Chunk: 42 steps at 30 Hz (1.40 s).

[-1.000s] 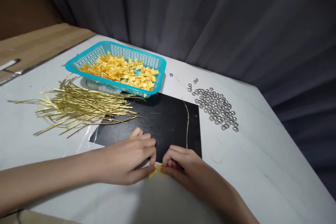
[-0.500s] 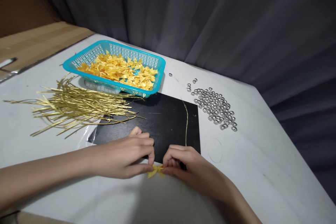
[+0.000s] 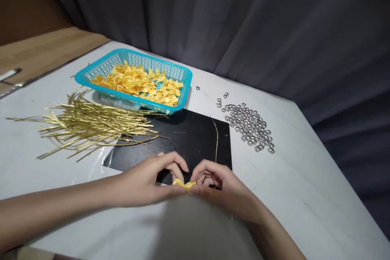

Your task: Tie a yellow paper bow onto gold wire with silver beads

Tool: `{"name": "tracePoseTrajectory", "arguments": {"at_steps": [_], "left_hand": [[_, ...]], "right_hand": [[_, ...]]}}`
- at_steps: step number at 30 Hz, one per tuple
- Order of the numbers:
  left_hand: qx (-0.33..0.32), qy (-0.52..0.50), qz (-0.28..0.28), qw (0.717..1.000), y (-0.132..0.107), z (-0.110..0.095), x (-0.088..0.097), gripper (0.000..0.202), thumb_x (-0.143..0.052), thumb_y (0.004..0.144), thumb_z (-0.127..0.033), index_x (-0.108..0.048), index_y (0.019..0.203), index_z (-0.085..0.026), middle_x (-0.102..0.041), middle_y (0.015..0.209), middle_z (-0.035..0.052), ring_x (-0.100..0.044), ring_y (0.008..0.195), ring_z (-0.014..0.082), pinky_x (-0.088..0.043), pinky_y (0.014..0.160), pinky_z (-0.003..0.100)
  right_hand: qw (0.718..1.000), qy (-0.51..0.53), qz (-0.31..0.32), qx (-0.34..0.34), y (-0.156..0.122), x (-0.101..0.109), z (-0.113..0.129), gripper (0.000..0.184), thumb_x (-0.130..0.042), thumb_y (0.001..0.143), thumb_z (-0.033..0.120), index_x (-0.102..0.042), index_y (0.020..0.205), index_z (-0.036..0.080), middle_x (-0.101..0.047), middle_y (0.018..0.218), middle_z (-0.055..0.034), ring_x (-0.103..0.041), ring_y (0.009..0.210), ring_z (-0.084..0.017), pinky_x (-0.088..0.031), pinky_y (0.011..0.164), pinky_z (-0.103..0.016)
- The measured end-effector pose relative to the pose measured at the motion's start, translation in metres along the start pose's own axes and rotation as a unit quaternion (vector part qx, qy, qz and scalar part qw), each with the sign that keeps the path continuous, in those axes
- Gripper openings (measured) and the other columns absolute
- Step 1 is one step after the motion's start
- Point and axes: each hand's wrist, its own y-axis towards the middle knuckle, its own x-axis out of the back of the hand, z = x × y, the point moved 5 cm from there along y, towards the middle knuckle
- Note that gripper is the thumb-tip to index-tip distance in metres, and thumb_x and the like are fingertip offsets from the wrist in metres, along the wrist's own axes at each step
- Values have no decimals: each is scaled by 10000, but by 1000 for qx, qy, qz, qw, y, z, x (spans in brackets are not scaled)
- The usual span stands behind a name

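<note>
A small yellow ribbon bow (image 3: 185,186) is held up between my two hands, over the near edge of the black mat. My left hand (image 3: 155,178) has its thumb along the bow's left side, with a bent finger behind it and the index finger lifted clear. My right hand (image 3: 217,183) pinches the right side between thumb and fingertips, its other fingers curled. A thin gold cord (image 3: 217,138) runs across the mat down to my right hand; whether that hand holds its end is hidden.
A blue basket (image 3: 189,83) of yellow ribbon bows stands at the back. Left of the black mat (image 3: 195,138) lies a heap of gold cords (image 3: 91,122). Silver beads (image 3: 250,126) are scattered on the right of the white table (image 3: 317,195). A dark curtain (image 3: 243,20) hangs behind.
Both hands have lifted the bow slightly up and away from me. My left index finger has come off the bow, and the bow has turned and looks more bunched.
</note>
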Motion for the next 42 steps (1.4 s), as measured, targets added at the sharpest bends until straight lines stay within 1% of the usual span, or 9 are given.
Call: {"name": "tracePoseTrajectory", "arguments": {"at_steps": [6, 13, 20, 22, 24, 28, 31, 36, 42], "left_hand": [[42, -168, -37, 984, 3, 6, -4, 243, -676, 835, -279, -540, 1011, -182, -675, 759, -20, -610, 731, 130, -440, 712, 248], [36, -224, -51, 973, 6, 9, -5, 307, -709, 822, -335, -597, 1057, -172, -685, 808, -1, -629, 757, 134, -455, 721, 252], [21, -203, -62, 977, 8, 10, -1, 279, -726, 808, -337, -663, 1013, -158, -699, 818, 16, -639, 760, 140, -460, 703, 245], [8, -203, -71, 977, 8, 10, 2, 280, -725, 811, -338, -662, 1022, -165, -705, 820, 16, -639, 771, 139, -460, 717, 243], [9, -199, -89, 976, 7, 12, 5, 292, -729, 805, -352, -666, 1024, -170, -709, 827, 14, -623, 732, 125, -443, 678, 227], [28, -193, -131, 972, 7, 17, 12, 284, -744, 782, -382, -685, 949, -160, -729, 844, 28, -594, 667, 112, -413, 606, 215], [22, -202, -143, 969, 8, 18, 14, 270, -726, 789, -371, -691, 949, -156, -751, 904, 54, -641, 770, 152, -469, 688, 244], [25, -209, -143, 967, 11, 21, 15, 341, -684, 806, -369, -664, 1064, -147, -758, 961, 81, -668, 835, 184, -497, 747, 287], [20, -207, -140, 968, 11, 19, 15, 318, -686, 797, -383, -643, 1010, -151, -754, 934, 78, -657, 809, 182, -484, 709, 285]], "right_hand": [[998, 51, -45, 18, 0, 1, -1, 308, -848, 702, 370, -641, 838, 188, -595, 727, 49, -448, 614, -67, -356, 587, -201], [994, -3, -91, 67, -2, 5, 8, 333, -800, 739, 451, -634, 839, 181, -607, 746, 26, -511, 682, -98, -384, 640, -227], [983, -94, -103, 122, -7, 1, 11, 265, -724, 818, 428, -617, 904, 202, -658, 781, 6, -593, 733, -134, -451, 682, -250], [958, -198, -152, 141, -7, 15, 18, 220, -652, 874, 412, -614, 959, 212, -689, 832, -10, -633, 774, -153, -479, 685, -257], [890, -349, -260, 135, -5, 40, 32, 167, -556, 933, 368, -612, 974, 216, -703, 871, -18, -655, 796, -162, -501, 700, -267], [830, -439, -338, 72, 17, 89, 56, 144, -513, 955, 248, -630, 971, 167, -704, 973, -76, -653, 845, -199, -510, 809, -355], [814, -493, -309, 5, 47, 106, 65, 206, -599, 938, 285, -637, 1090, 150, -670, 1100, -91, -647, 965, -220, -528, 873, -415], [810, -531, -233, -94, 85, 110, 70, 325, -605, 944, 330, -588, 1232, 180, -601, 1257, -101, -632, 1044, -236, -548, 867, -433], [856, -475, -176, -103, 87, 109, 74, 331, -602, 946, 334, -584, 1240, 185, -596, 1267, -92, -630, 1046, -240, -551, 859, -435]]}}
